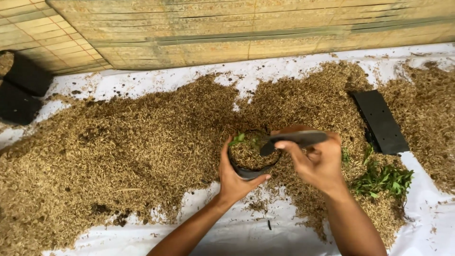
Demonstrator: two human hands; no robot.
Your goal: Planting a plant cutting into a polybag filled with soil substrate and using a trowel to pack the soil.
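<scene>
My left hand (233,178) is wrapped around the near side of a small black grow bag (246,172) that stands upright on the white sheet. The bag is filled with brown husk (249,155), and a small green seedling (238,138) shows at its far left rim. My right hand (316,161) holds a dark flat tool (296,139) whose tip dips into the husk in the bag.
A wide heap of brown husk (132,147) covers the white plastic sheet (246,232). A flat folded black bag (380,121) lies at the right, a bunch of green seedlings (383,179) beside my right wrist. Black bags (23,87) stand far left. A bamboo mat wall (265,28) backs everything.
</scene>
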